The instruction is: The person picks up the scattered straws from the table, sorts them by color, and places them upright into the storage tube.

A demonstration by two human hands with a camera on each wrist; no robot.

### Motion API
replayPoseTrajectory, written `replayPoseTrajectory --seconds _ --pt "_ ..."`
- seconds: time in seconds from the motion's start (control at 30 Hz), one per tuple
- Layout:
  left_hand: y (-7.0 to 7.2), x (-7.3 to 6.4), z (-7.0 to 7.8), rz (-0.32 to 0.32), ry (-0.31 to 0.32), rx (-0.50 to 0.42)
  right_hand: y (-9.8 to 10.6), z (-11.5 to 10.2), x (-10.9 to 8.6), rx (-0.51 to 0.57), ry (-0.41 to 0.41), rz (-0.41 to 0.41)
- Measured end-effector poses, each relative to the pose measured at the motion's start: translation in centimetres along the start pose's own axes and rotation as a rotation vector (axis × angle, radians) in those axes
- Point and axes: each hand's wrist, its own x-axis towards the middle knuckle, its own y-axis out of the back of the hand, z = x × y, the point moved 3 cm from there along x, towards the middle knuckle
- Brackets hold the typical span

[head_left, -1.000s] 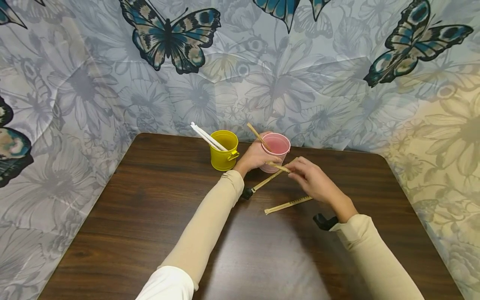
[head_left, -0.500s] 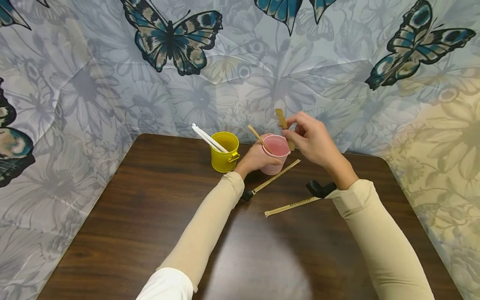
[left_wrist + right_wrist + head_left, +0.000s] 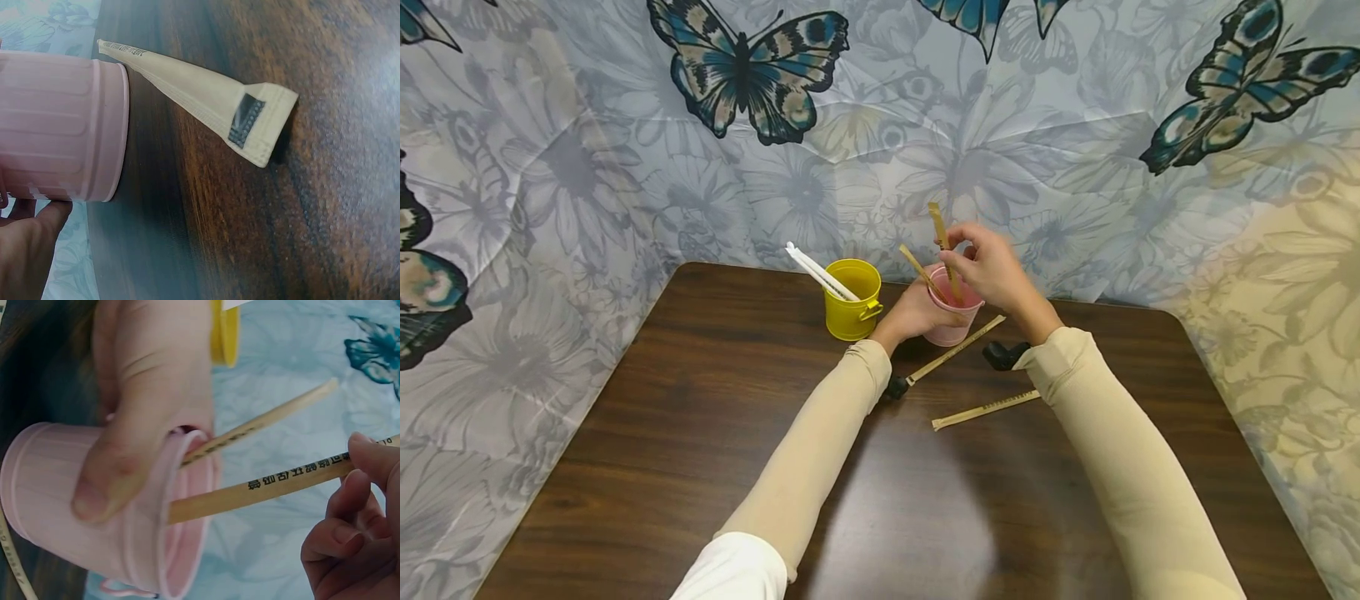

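My left hand (image 3: pixel 917 312) grips the pink bucket (image 3: pixel 56 494) round its side, thumb along the near wall in the right wrist view. Between thumb and fingers, my right hand (image 3: pixel 992 262) pinches a paper-wrapped straw (image 3: pixel 269 485) with dark printed characters. Its lower end is inside the bucket mouth, and its upper end points up. Another wrapped straw (image 3: pixel 914 262) leans in the same bucket, against the rim. A third wrapped straw (image 3: pixel 187 87) lies on the table close to the bucket's base, and one more wrapped straw (image 3: pixel 985 410) lies nearer the front.
Left of the pink bucket stands a yellow bucket (image 3: pixel 842 321) holding white-wrapped straws (image 3: pixel 820 271). A dark wood table (image 3: pixel 700 400) carries everything, its far edge close to a butterfly-print cloth (image 3: pixel 805 192). Black wrist cameras (image 3: pixel 1003 356) sit low under the wrists.
My right hand has lifted a wrapped straw from in front of the pink bucket, turned it upright and brought its lower end into the mouth. My left hand keeps its hold on the bucket.
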Motion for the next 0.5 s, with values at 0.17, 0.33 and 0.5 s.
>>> replayPoseTrajectory --seconds 0.17,0.33,0.5 --pt "-0.1 0.2 -0.7 0.018 0.013 0.021 -0.5 0.9 0.0 -0.009 -0.033 -0.002" --pt "-0.4 1.0 -2.5 0.041 0.014 0.059 -0.5 1.1 -0.3 -0.001 -0.037 0.0" --pt "-0.4 1.3 -3.2 0.043 -0.008 0.054 -0.1 0.9 -0.8 0.029 -0.043 -0.003"
